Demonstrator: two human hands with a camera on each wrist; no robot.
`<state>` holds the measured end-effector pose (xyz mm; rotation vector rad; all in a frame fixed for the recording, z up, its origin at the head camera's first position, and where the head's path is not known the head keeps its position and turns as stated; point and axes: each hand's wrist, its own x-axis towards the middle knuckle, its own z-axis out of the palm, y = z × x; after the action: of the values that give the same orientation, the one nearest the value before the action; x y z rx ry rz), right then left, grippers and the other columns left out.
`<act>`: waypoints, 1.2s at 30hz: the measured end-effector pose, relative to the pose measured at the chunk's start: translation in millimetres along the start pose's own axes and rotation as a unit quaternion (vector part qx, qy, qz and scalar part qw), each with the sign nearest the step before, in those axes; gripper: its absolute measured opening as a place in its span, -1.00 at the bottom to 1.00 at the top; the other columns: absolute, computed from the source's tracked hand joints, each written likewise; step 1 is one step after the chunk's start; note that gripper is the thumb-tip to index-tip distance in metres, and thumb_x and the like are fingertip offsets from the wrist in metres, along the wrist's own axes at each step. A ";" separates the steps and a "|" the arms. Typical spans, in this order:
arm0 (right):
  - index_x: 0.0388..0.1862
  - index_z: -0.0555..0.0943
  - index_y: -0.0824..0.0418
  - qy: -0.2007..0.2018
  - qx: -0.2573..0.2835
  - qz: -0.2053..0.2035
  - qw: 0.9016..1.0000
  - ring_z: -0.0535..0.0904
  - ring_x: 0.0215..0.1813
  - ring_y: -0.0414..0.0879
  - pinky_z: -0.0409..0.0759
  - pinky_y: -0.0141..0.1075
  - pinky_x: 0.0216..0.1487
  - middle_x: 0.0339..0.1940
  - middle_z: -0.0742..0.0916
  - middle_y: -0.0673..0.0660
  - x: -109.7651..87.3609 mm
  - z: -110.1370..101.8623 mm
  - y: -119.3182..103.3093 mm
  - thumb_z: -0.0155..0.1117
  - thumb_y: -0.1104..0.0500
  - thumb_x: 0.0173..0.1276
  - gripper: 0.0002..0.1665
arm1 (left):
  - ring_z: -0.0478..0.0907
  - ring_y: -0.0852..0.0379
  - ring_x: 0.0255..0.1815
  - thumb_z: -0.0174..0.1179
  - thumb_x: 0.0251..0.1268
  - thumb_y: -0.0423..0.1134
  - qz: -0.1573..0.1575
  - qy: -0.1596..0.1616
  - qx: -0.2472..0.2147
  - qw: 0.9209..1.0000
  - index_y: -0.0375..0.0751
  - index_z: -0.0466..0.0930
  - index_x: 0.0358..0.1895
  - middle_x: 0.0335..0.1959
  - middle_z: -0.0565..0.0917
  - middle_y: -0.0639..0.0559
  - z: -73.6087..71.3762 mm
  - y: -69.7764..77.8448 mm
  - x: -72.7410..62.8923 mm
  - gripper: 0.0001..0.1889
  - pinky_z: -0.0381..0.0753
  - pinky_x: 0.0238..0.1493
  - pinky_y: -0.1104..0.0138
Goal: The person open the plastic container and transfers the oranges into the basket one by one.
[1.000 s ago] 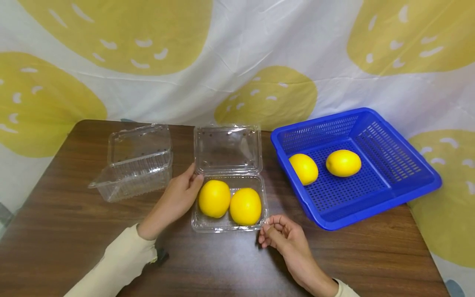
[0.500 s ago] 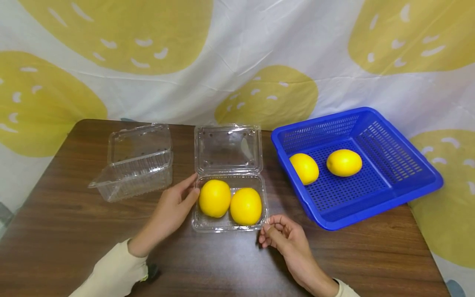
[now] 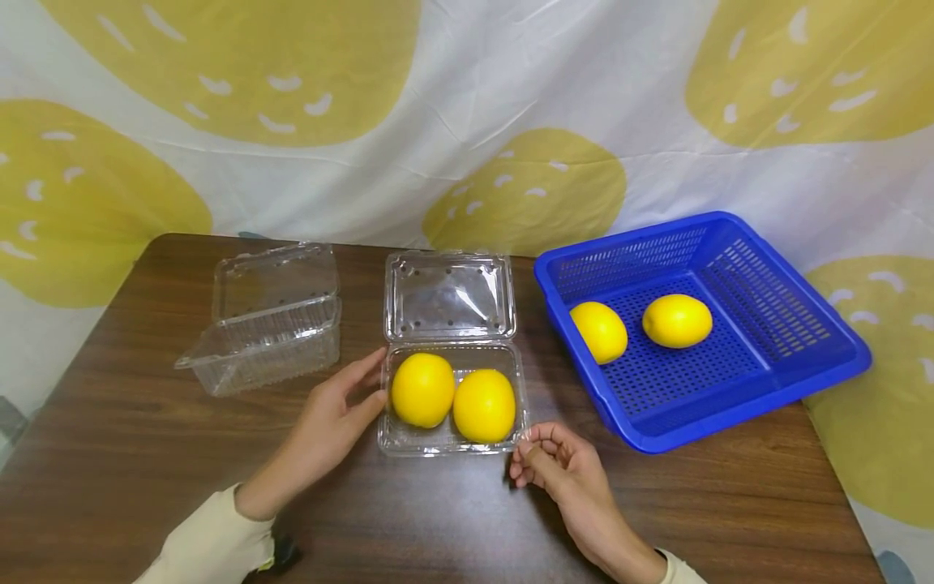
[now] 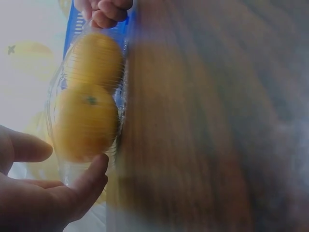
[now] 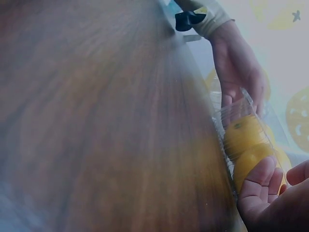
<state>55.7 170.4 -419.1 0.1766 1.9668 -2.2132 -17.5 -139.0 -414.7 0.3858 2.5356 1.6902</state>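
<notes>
A clear plastic clamshell container stands on the table with its lid folded back. Two yellow citrus fruits sit side by side in its base. My left hand is at the container's left side, its thumb and fingers spread and fairly straight; in the left wrist view the fingertips are at the wall. At the near right corner my right hand pinches the rim between thumb and curled fingers. The right wrist view shows those fingers against the container's end, partly covering one fruit.
A blue plastic basket with two more yellow fruits stands at the right. Another open clear clamshell container is at the left. The brown wooden table meets a patterned cloth behind.
My left hand has slid down and left from the hinge corner along the container's left side. The lid has tipped slightly further back. My right hand has stayed put.
</notes>
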 end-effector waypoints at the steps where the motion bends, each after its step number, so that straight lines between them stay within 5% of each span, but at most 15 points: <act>1: -0.04 0.53 0.56 0.000 0.000 0.000 1.000 0.71 -0.29 -0.04 0.82 -0.28 -0.19 -0.26 0.73 0.25 -0.1 0.0 0.0 0.22 0.42 0.57 -0.85 | 0.66 -0.27 0.39 0.30 0.54 -0.47 0.001 0.000 0.001 1.000 -0.43 0.39 0.61 0.40 0.66 -0.37 -0.1 -1.0 -0.7 -0.37 0.48 0.52 -0.13; 14: -0.05 0.53 0.56 0.006 -0.001 0.002 1.000 0.72 -0.29 -0.04 0.82 -0.27 -0.19 -0.27 0.72 0.24 -0.5 0.7 0.1 0.22 0.42 0.57 -0.85 | 0.51 -0.39 0.52 0.29 0.49 -0.57 0.008 -0.045 -0.063 0.997 -0.44 0.30 0.66 0.61 0.42 -0.41 -1.4 -7.5 -6.0 -0.28 0.65 0.36 0.20; 36: -0.03 0.53 0.53 0.005 -0.007 0.013 1.000 0.71 -0.27 -0.06 0.82 -0.27 -0.16 -0.23 0.72 0.30 -2.0 -4.9 1.0 0.20 0.40 0.61 -0.87 | 0.28 -0.48 0.65 0.30 0.46 -0.57 0.011 -0.091 -0.129 0.987 -0.36 0.12 0.75 0.76 0.10 -0.41 2.1 -4.4 -20.5 -0.14 0.67 0.33 0.29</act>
<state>57.7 175.2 -420.2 0.2110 1.9733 -2.1851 2.0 -143.7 -421.2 0.5223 2.1600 1.8652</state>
